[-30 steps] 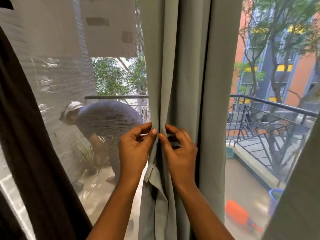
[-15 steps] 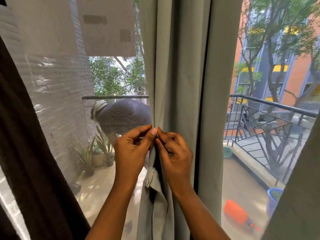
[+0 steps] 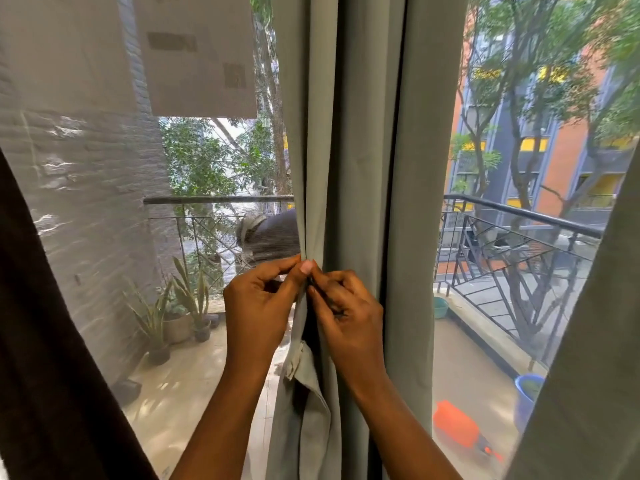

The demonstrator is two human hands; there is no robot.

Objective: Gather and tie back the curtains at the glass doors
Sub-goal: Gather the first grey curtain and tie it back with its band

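Looks forward and slightly down from one head-worn wide-angle camera, close against grey-green pleated fabric curtain (image 3: pixel 363 168) mid-frame, with black metal balcony railing (image 3: pixel 519 214) farther off through glass.

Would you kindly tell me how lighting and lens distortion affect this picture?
Head view: balcony daylight backlights the grey curtain, yet the left hand and right hand are evenly lit and fairly sharp; the wide lens bows the dark curtain at the frame edge; the mesh screen hazes everything behind it.
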